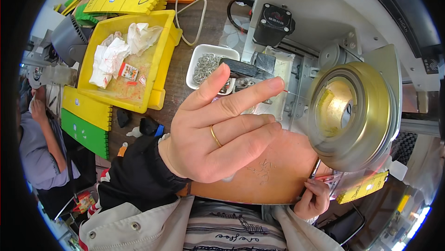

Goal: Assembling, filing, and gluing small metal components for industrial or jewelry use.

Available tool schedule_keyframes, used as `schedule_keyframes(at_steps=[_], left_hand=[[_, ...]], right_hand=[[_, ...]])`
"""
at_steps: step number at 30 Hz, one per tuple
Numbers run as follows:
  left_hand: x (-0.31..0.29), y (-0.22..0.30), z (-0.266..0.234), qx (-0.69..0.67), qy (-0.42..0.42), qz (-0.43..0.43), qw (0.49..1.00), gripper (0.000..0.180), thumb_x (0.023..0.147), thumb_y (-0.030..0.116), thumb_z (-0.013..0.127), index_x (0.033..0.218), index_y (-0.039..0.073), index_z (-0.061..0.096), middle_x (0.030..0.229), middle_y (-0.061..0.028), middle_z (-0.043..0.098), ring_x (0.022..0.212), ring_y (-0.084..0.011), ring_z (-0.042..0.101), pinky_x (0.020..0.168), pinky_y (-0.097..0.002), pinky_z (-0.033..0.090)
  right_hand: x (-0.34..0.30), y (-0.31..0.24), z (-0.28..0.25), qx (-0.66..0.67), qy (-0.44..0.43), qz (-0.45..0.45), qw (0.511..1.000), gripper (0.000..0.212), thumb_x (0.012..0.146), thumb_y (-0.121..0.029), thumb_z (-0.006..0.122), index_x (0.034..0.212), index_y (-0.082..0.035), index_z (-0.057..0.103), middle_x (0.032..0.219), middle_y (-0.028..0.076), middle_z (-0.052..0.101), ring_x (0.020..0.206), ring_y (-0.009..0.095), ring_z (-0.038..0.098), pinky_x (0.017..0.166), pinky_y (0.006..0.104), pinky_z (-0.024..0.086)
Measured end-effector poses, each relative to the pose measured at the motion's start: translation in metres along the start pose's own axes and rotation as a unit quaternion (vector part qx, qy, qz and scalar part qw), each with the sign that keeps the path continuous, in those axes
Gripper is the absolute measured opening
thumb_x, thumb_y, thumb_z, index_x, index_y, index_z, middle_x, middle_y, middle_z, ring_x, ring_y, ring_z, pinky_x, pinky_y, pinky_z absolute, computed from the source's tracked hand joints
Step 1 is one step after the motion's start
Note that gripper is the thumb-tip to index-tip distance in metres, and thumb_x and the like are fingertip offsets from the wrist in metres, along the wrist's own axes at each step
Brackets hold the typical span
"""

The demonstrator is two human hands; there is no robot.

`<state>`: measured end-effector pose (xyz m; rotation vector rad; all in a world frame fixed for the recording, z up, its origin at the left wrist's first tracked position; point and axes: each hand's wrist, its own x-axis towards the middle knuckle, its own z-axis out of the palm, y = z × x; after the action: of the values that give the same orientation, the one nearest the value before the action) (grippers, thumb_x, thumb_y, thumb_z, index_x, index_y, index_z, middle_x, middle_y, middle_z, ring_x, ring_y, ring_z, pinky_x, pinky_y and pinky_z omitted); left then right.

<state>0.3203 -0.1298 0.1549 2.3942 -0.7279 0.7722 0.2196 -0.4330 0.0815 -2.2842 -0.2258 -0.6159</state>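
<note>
My left hand (227, 126), with a gold ring on one finger, reaches across the middle from the left. Its visible fingers are stretched out and spread, while the thumb and underside are hidden. Beneath and just beyond it lies a small machine fixture with a dark block (264, 63). Behind the fingers stands a white dish (191, 68) of small metal rings. At the lower right, my right hand (313, 200) is closed around a slim, dark, pen-like tool (315, 169), which points up beside the brass-coloured round machine part (371, 116).
A yellow tray (160, 65) with crumpled tissues stands on the left of the dark bench, near yellow and green toothed boards (83, 130). A brown board (250, 177) lies before me. Another person (44, 144) sits at far left. A black motor (273, 24) stands on the machine behind.
</note>
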Motion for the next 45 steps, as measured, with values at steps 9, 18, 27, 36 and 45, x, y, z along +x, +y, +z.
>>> schedule_keyframes(at_steps=[9, 18, 27, 36, 45], left_hand=[[0.0, -0.001, 0.002, 0.011, -0.001, 0.005, 1.0, 0.019, 0.077, 0.004, 0.073, 0.093, 0.012, 0.07, 0.09, 0.0023, 0.073, 0.118, -0.0282, 0.062, 0.119, -0.0489, 0.019], [0.002, -0.002, 0.0, 0.014, -0.01, 0.007, 1.0, 0.018, 0.077, 0.004, 0.07, 0.092, 0.012, 0.071, 0.091, 0.0025, 0.073, 0.119, -0.0278, 0.062, 0.119, -0.0489, 0.019], [0.001, 0.001, 0.0, 0.011, 0.007, 0.014, 1.0, 0.019, 0.076, 0.004, 0.072, 0.092, 0.013, 0.071, 0.088, 0.0018, 0.073, 0.117, -0.0285, 0.063, 0.119, -0.0487, 0.02], [0.008, -0.003, -0.006, 0.014, -0.01, 0.032, 0.999, 0.019, 0.079, -0.005, 0.065, 0.094, 0.006, 0.069, 0.088, -0.0104, 0.069, 0.12, -0.0403, 0.059, 0.113, -0.0543, 0.028], [0.006, -0.007, 0.003, 0.005, 0.026, 0.063, 0.998, 0.015, 0.084, -0.006, 0.063, 0.094, 0.003, 0.068, 0.087, -0.0102, 0.068, 0.12, -0.0388, 0.059, 0.111, -0.0547, 0.03]], right_hand=[[0.01, -0.007, 0.002, 0.005, -0.03, 0.012, 0.999, 0.014, 0.071, 0.013, 0.056, 0.076, 0.003, 0.064, 0.076, 0.016, 0.066, 0.072, 0.025, 0.064, 0.069, 0.0302, 0.05], [0.012, -0.009, 0.001, 0.003, -0.04, 0.025, 0.999, 0.013, 0.073, 0.013, 0.055, 0.077, 0.003, 0.063, 0.078, 0.016, 0.067, 0.073, 0.025, 0.064, 0.07, 0.0297, 0.049], [0.005, -0.008, -0.004, -0.023, -0.033, -0.001, 0.999, 0.014, 0.073, 0.012, 0.055, 0.079, 0.004, 0.065, 0.076, 0.016, 0.067, 0.073, 0.027, 0.064, 0.07, 0.0317, 0.05], [-0.009, 0.006, 0.006, 0.1, 0.019, 0.06, 0.993, 0.05, 0.084, 0.01, 0.058, 0.131, 0.002, 0.044, 0.095, 0.011, 0.068, 0.057, 0.003, 0.047, 0.051, 0.0178, 0.034], [0.043, -0.027, -0.04, -0.05, -0.095, 0.041, 0.993, 0.034, 0.079, 0.004, 0.068, 0.112, -0.001, 0.063, 0.089, 0.009, 0.062, 0.054, 0.01, 0.054, 0.053, 0.0225, 0.041]])
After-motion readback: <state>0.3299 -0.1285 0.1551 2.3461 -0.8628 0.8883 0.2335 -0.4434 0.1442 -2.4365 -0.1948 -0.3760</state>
